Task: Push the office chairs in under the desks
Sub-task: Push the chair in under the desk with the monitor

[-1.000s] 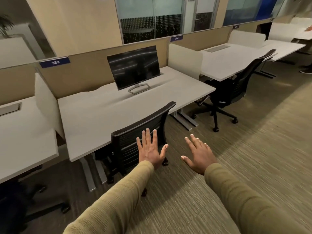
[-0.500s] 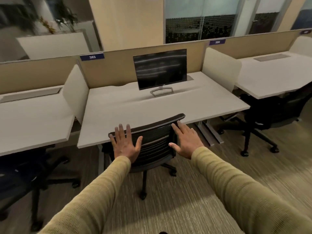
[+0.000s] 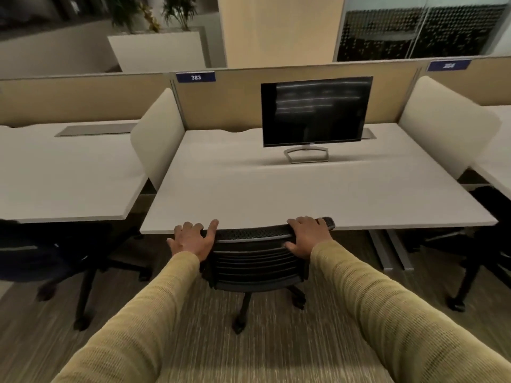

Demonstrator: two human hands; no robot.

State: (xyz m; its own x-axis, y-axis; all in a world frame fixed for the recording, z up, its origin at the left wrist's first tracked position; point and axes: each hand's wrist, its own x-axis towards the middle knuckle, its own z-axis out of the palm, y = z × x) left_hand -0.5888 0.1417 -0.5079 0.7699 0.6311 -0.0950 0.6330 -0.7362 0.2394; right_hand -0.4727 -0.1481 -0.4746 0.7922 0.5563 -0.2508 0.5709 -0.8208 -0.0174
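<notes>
Both hands' grip on chair back, left hand, right hand, against desk edge

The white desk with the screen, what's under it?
Under the desk you can see its grey legs and the black chair pushed in. The chair's seat is hidden.

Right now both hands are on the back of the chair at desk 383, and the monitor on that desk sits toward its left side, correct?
Not quite. The head view shows the monitor toward the desk's right side. Both the left hand and right hand are on the chair back.
</notes>
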